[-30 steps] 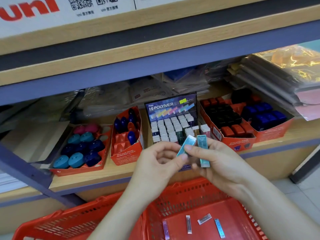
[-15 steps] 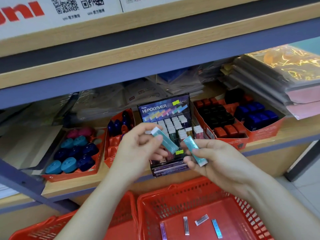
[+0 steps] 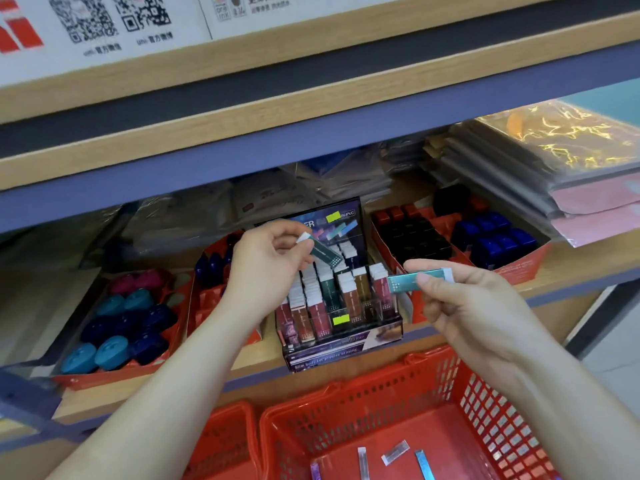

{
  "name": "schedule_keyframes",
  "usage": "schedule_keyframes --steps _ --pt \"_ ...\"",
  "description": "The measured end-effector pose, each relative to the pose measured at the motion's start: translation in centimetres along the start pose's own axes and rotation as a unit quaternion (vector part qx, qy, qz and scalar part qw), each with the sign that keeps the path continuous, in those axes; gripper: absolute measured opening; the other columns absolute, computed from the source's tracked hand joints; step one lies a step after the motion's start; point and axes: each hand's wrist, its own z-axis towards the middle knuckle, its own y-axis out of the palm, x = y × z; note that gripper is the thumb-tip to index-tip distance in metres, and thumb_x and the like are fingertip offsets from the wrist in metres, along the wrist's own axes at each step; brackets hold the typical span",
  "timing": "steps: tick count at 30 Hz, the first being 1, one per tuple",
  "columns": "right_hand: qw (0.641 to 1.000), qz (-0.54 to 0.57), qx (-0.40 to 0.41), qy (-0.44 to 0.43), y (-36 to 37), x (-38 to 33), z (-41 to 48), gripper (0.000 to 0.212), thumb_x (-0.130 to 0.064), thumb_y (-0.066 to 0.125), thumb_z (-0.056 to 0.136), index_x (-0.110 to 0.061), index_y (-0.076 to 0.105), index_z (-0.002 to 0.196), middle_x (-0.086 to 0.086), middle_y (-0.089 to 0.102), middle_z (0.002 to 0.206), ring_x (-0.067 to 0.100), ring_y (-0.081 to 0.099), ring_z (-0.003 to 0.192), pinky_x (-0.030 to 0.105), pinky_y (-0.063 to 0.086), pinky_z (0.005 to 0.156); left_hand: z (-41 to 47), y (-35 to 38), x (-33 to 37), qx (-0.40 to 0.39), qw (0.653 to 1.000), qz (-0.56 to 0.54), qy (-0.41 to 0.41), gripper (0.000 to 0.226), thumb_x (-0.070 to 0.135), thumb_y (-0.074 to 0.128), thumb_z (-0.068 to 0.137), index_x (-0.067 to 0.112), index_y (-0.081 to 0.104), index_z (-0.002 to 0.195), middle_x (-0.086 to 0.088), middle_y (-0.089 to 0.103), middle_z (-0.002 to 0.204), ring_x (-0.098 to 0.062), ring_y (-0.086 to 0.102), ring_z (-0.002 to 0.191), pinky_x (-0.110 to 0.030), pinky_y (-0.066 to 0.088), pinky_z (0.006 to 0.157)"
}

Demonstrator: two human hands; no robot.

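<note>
My left hand [image 3: 266, 268] pinches a dark green slim eraser [image 3: 323, 251] just above the black eraser display box [image 3: 341, 344] on the shelf. My right hand [image 3: 464, 306] holds a teal slim eraser [image 3: 412, 279] sideways, to the right of the box and apart from it. The box holds several upright slim erasers with white tips in red, brown and green sleeves. Below, a red basket [image 3: 433, 382] has several slim erasers lying on its floor.
Orange trays with blue, teal and pink rounded items [image 3: 117, 323] stand left of the box; trays with red, black and blue items [image 3: 491, 240] stand right. Stacked wrapped packs [image 3: 561, 168] fill the back right. A second red basket [image 3: 225, 441] sits at left below. An upper shelf board [image 3: 311, 109] overhangs.
My left hand has risen and carried the green eraser over the display box. My right hand has shifted right and turned its teal eraser horizontal. The two hands have moved apart.
</note>
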Motion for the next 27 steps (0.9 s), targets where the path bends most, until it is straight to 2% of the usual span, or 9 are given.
schedule_keyframes --steps 3,5,7,10,13,17,19,22,27 --pt "1.000 -0.003 -0.009 0.013 -0.5 0.1 0.3 0.021 -0.003 0.052 0.097 -0.008 0.072 0.102 -0.001 0.068 0.067 0.007 0.059 0.063 0.025 0.052 0.068 1.2 1.3 0.5 -0.014 1.000 0.016 0.009 0.019 0.010 0.066 0.091 0.029 0.066 0.085 -0.002 0.072 0.083 -0.014 0.071 0.077 -0.036 0.059 0.081" --pt "1.000 -0.011 -0.007 0.017 -0.7 0.2 0.4 0.020 -0.004 0.052 0.099 -0.010 0.070 0.107 0.004 0.071 0.079 0.012 0.070 0.072 0.032 0.055 0.074 1.9 2.0 0.6 -0.022 0.998 0.050 0.024 0.022 0.014 0.068 0.090 0.034 0.067 0.081 0.004 0.071 0.083 -0.014 0.070 0.080 -0.039 0.058 0.083" --pt "1.000 -0.024 0.004 0.012 -0.9 0.2 0.6 0.021 -0.003 0.054 0.097 -0.013 0.067 0.110 0.013 0.069 0.092 0.019 0.073 0.075 0.030 0.057 0.069 2.1 2.2 0.7 -0.027 0.995 0.091 0.036 0.020 0.018 0.069 0.089 0.036 0.067 0.080 0.010 0.071 0.082 -0.009 0.067 0.080 -0.036 0.057 0.083" --pt "0.998 -0.053 0.021 -0.004 -1.1 0.2 0.8 0.027 0.000 0.061 0.092 -0.016 0.063 0.113 0.001 0.064 0.069 0.011 0.059 0.054 0.027 0.052 0.061 1.6 1.3 0.8 -0.009 0.988 0.144 0.051 0.020 0.019 0.068 0.089 0.037 0.065 0.080 0.016 0.066 0.081 0.001 0.060 0.078 -0.021 0.049 0.073" --pt "0.996 -0.085 0.025 -0.013 -1.1 0.2 0.8 0.028 -0.002 0.069 0.086 -0.016 0.067 0.110 0.008 0.069 0.078 0.021 0.052 0.067 0.026 0.043 0.058 0.8 0.3 0.4 -0.006 0.984 0.170 0.056 0.024 0.015 0.068 0.088 0.037 0.064 0.078 0.017 0.063 0.077 0.003 0.057 0.072 -0.014 0.041 0.064" --pt "0.995 -0.098 0.003 -0.021 -0.6 0.4 0.6 0.015 -0.003 0.069 0.085 -0.010 0.073 0.098 0.003 0.071 0.070 0.005 0.055 0.052 0.018 0.041 0.052 0.1 0.4 -0.6 -0.047 0.970 0.231 0.052 0.016 0.016 0.070 0.087 0.031 0.067 0.081 0.016 0.062 0.077 0.003 0.056 0.072 -0.006 0.041 0.064" --pt "0.993 -0.112 -0.007 -0.024 -0.4 0.6 0.6 0.013 -0.004 0.069 0.086 -0.009 0.074 0.097 0.003 0.074 0.073 0.002 0.057 0.051 0.019 0.040 0.054 0.0 0.7 -0.8 -0.066 0.958 0.270 0.066 0.007 0.020 0.070 0.088 0.027 0.071 0.090 0.018 0.061 0.077 0.003 0.057 0.074 -0.012 0.047 0.071" --pt "0.991 -0.130 -0.011 -0.023 -0.4 1.0 0.7 0.012 -0.008 0.069 0.086 -0.011 0.074 0.097 0.009 0.076 0.085 0.005 0.063 0.060 0.022 0.040 0.058 -0.3 1.1 -1.0 -0.089 0.942 0.315 0.080 0.013 0.025 0.068 0.089 0.022 0.074 0.100 0.016 0.061 0.078 -0.002 0.059 0.076 -0.023 0.051 0.077" --pt "0.992 -0.121 -0.008 -0.018 -0.3 1.3 0.8 0.010 -0.008 0.070 0.086 -0.013 0.074 0.094 0.019 0.074 0.094 0.019 0.060 0.072 0.029 0.043 0.065 -0.3 1.5 -0.9 -0.097 0.932 0.339 0.087 0.011 0.026 0.069 0.088 0.023 0.075 0.097 0.015 0.061 0.083 -0.005 0.059 0.081 -0.024 0.051 0.079"
